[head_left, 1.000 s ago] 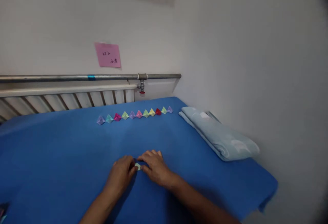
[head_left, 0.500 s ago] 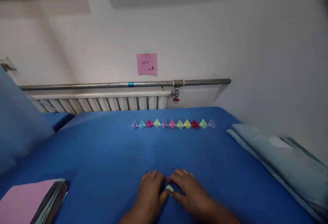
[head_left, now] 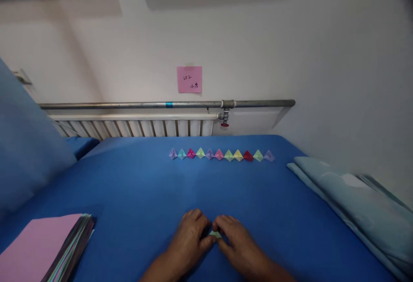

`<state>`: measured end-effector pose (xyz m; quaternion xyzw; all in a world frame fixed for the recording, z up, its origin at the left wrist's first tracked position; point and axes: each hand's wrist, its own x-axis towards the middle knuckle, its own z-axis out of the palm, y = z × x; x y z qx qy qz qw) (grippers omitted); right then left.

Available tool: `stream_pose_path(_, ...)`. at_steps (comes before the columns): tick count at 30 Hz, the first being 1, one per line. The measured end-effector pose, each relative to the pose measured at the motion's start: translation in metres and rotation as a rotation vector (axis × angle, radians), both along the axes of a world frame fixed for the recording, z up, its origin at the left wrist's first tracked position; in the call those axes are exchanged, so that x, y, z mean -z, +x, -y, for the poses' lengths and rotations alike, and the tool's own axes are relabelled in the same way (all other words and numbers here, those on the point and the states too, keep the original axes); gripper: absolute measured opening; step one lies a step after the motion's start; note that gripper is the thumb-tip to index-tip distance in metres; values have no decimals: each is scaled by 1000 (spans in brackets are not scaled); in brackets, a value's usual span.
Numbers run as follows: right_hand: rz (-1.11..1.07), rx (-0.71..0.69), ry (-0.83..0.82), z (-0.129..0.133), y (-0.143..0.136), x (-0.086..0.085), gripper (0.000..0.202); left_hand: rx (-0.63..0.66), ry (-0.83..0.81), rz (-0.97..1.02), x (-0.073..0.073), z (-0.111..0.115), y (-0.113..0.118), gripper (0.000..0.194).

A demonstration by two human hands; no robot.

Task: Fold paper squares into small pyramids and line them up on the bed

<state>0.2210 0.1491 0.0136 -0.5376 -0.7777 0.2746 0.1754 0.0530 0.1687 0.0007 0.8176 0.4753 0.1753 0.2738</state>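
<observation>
At bottom centre of the frame, a small green paper point(head_left: 215, 234) lay between a person's left hand point(head_left: 191, 234) and right hand point(head_left: 237, 237), touching both, neither clearly nearer. Its visible part ran wider crosswise; the hands hid the rest. Each hand appeared to pinch one side between thumb and forefinger, back upward, knuckles arched, reaching in from the frame's lower edge.

A pink note point(head_left: 189, 84) was stuck to the wall point(head_left: 245, 50) above a metal pipe point(head_left: 135, 105) and a white radiator point(head_left: 158, 128); a folded blanket point(head_left: 351, 204) lay at the right.
</observation>
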Motion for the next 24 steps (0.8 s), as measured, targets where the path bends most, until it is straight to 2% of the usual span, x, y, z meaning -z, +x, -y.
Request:
stream_pose_path(6,-89,16,24,1,-1,0,20,43,6,32,-1,1,-1,10)
stream_pose_path(14,-45,7,55,5,-1,2,19,90,-43,132,3,1,-2,12)
stream_pose_path(20,-99,-25,138,4,3,-2,17,41,-148,242,0,1,-2,14)
stream_pose_path(24,-116,-37,172,4,3,-2,16,-1,-296,372,0,1,-3,12)
